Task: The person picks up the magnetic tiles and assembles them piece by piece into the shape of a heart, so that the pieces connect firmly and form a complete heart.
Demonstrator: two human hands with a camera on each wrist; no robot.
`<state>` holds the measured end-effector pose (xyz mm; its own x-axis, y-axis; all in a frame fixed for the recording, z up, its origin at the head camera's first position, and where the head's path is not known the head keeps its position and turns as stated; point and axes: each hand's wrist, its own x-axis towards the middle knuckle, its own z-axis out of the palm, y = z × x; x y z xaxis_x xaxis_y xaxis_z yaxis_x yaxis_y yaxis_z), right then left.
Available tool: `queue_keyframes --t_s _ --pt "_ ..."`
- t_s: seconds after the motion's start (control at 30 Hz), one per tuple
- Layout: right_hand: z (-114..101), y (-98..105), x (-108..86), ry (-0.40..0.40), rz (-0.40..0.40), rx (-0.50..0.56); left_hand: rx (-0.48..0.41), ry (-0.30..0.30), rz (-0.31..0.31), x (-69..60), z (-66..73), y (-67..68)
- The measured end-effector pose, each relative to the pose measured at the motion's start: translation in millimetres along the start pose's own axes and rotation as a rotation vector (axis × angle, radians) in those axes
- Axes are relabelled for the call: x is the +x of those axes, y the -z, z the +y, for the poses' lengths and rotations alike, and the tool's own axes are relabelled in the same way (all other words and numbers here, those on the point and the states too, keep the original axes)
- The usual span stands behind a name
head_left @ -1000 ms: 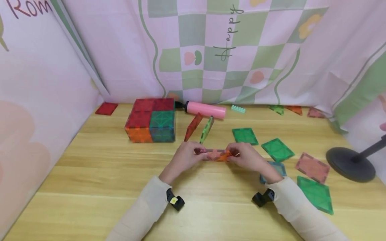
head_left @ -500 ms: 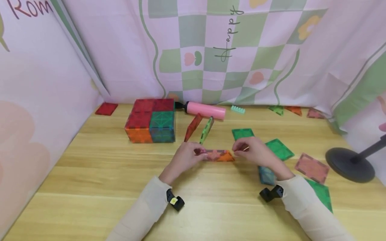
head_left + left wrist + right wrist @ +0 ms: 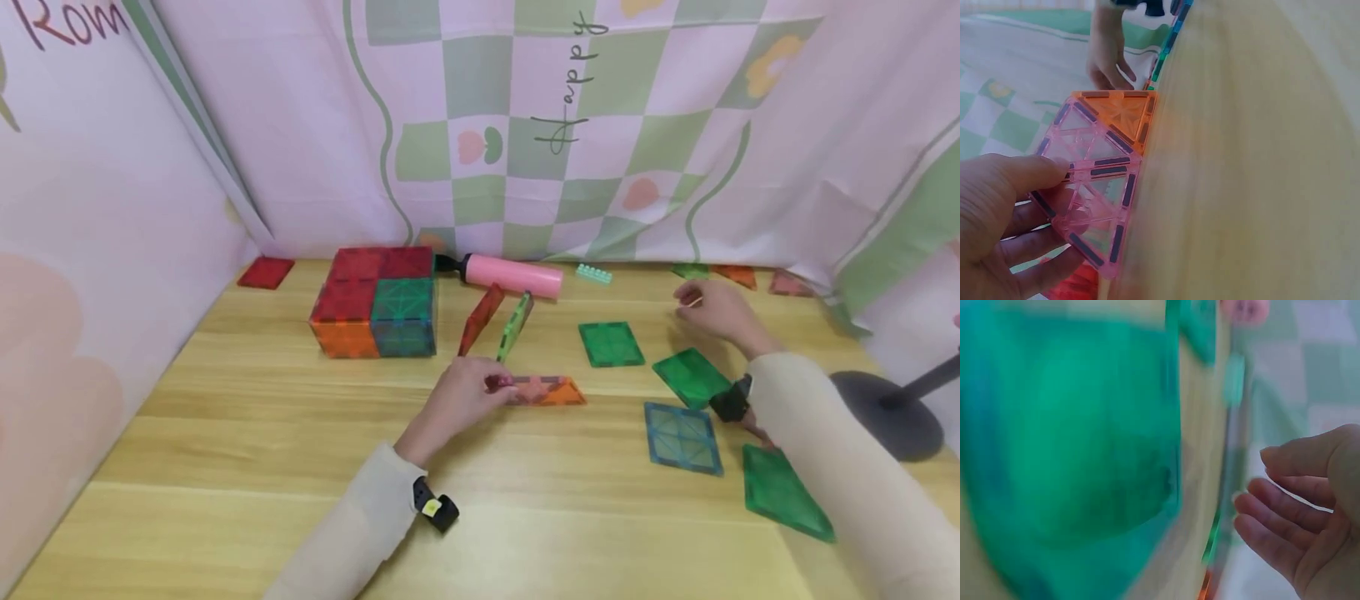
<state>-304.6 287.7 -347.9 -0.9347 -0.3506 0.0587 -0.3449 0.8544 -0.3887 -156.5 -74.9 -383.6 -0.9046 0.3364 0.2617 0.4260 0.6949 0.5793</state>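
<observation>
With thumb and fingers, my left hand (image 3: 463,398) pinches pink triangular magnetic tiles (image 3: 1094,212), held on edge at the table. Joined to their far end is an orange triangular tile (image 3: 1122,112). My right hand (image 3: 716,312) is over the back right of the table, fingers loosely bent and nothing between them. Just behind it lie a green triangular tile (image 3: 690,271) and an orange triangular tile (image 3: 737,275). Beyond my left hand, a red tile (image 3: 482,318) and a light green tile (image 3: 515,323) stand on edge.
A box of joined tiles (image 3: 375,304) stands back left, beside a pink cylinder with a black end (image 3: 513,275). Green square tiles (image 3: 611,343) and a blue square tile (image 3: 684,437) lie on the right. A round black stand base (image 3: 885,417) is at far right.
My right hand has let go of the orange triangular tile and moved right and away toward the back. My left hand stays in place, holding the pink tiles.
</observation>
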Motion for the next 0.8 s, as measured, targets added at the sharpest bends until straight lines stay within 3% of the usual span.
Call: queue_keyframes --t_s 0.1,0.23,0.5,0.67,0.8 --pt "23.0 9.5 12.6 -0.061 -0.046 -0.07 0.084 -0.022 0.015 -0.9 5.3 -0.2" --pt "43.5 16.4 25.0 -0.093 -0.123 -0.136 0.156 0.0 0.057 0.2 13.8 -2.6" --pt "63.1 17.2 26.1 -0.125 -0.357 -0.183 0.179 0.144 0.121 14.6 38.9 -23.1" --pt "64.2 14.6 30.5 -0.122 -0.38 -0.166 0.261 0.178 0.158 30.2 49.0 -35.3" --pt "62.7 11.5 39.0 -0.073 -0.364 -0.139 0.287 0.25 0.166 44.9 50.4 -41.2"
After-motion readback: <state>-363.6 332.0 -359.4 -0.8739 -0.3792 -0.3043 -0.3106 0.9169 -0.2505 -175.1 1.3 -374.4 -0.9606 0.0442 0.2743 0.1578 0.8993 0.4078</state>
